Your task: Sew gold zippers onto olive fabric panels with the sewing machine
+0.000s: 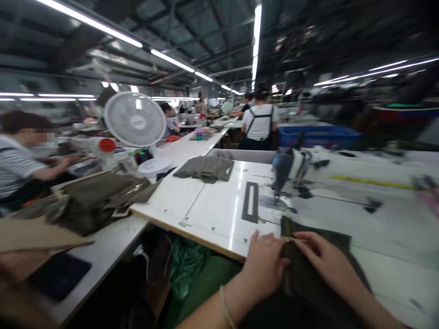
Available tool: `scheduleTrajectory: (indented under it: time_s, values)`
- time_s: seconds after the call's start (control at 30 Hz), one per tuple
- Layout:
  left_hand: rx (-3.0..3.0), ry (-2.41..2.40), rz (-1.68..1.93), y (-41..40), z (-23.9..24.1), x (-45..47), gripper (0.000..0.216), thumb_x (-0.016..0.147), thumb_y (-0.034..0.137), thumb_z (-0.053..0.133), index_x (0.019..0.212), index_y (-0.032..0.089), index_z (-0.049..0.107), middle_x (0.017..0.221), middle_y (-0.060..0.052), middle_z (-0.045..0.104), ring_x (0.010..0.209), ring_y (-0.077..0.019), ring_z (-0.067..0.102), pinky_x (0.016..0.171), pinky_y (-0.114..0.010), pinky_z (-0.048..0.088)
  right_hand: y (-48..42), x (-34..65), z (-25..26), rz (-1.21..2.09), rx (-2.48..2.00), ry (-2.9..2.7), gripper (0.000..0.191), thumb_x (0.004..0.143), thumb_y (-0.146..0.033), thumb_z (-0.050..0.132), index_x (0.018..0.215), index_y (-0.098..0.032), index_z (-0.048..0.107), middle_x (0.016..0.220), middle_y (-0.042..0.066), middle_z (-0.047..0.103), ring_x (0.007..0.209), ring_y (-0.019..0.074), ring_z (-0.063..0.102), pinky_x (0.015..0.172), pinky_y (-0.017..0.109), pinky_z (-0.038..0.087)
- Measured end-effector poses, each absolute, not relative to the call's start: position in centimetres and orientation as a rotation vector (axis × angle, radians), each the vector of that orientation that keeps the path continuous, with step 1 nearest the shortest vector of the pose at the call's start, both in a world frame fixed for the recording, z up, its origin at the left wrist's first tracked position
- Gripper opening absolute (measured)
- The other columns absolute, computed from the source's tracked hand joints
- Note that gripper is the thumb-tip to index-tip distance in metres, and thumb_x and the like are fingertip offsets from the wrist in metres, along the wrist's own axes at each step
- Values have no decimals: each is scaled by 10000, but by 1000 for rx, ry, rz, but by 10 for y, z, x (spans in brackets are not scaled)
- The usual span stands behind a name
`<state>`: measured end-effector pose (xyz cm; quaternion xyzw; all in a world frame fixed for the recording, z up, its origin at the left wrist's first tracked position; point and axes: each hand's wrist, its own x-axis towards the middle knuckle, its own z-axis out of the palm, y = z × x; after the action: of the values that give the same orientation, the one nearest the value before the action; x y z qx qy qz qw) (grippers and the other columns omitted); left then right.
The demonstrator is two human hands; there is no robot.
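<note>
Dark olive fabric (302,283) hangs over the front edge of the white sewing table, below the sewing machine (284,171). My left hand (265,265) is closed on its upper left edge, thumb and fingers bent. On the other side, my right hand (320,256) pinches the same edge, its fingertips close to those of the left. Between the fingertips shows a thin yellowish strip, too blurred to name. A grey rectangular frame (246,201) with a slot lies flat, left of the needle area.
A stack of folded olive pieces (206,168) lies at the table's far left. More olive fabric (96,194) is heaped on the side table, near a white fan (135,119). A yellow tape measure (372,182) runs along the right. Co-workers sit left and ahead.
</note>
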<state>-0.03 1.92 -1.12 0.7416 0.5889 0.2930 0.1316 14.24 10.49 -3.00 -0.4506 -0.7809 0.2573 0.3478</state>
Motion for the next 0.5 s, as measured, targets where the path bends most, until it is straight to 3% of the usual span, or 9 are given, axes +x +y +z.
scheduleTrajectory:
  time_s: [0.1,0.27,0.37,0.5]
  values:
    - [2076,1682,1008,30,-24,-10,427,799,114,573,1211,182,479,1175,-86,562,1152,-251,466,1055,-529,274,108,158,-26,787,-1218,-1942,239,768,-389,527,867,-198,632,783,32,681,717,185,644,690,313,524]
    - [2122,1669,1058,28,-24,-13,263,785,68,558,997,213,616,1140,-70,543,1085,-253,487,1002,-508,330,106,146,-24,856,-1239,-1893,256,758,-401,513,870,-200,625,791,42,684,719,190,641,695,314,514]
    - [2180,1644,1007,29,-18,-14,210,795,89,569,956,217,616,1102,-52,548,1040,-240,496,961,-461,366,106,145,-24,865,-1262,-1893,261,754,-401,511,876,-196,620,781,45,677,717,192,635,700,321,504]
    - [2240,1599,935,35,-12,-20,182,778,128,628,933,199,567,1089,-36,551,1066,-227,479,1006,-441,310,108,145,-21,828,-1285,-1924,222,750,-397,509,813,-205,601,741,34,656,691,188,616,679,317,486]
